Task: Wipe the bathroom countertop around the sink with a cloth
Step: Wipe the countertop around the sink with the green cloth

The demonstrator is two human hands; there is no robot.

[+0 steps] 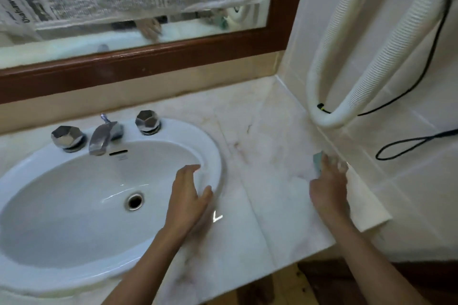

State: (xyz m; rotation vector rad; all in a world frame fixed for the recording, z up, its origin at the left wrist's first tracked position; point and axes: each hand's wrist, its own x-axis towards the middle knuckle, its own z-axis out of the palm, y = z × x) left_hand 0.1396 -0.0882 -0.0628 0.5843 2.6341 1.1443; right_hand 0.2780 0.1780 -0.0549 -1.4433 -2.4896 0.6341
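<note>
Altogether one sink [218, 156], two knobs [67, 137] [148, 122], one cloth [318, 162] under right hand [329, 186]

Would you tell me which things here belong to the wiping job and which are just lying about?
Job: cloth under the right hand; countertop; sink; left hand at its rim.
Lying about: taps; spout; mirror; white hose; black cable.

left grip [188, 195] flat, fingers straight, right grip [329, 188] blurred, fingers stretched forward, both forearms extended
</note>
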